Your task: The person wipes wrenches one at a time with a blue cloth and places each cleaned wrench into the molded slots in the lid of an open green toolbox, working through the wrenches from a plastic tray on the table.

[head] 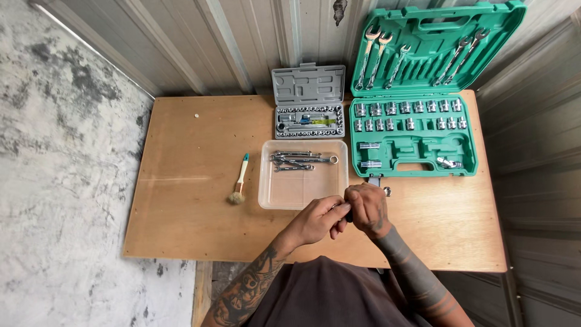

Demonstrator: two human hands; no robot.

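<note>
Together, both hands [348, 215] around something hidden

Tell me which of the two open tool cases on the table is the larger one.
The green case on the right is larger. It holds rows of sockets, with wrenches in its lid. The grey case beside it is much smaller.

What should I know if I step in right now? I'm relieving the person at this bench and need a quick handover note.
Left hand and right hand meet at the table's front edge, pinching a small dark part between them; what it is cannot be told.
Clear tray: several wrenches lie at its far end.
Green tool case open, many sockets seated, some slots bare. Small grey socket case open beside it.
Brush lies left of the tray, untouched.
One small metal piece sits loose by the right hand.
</note>
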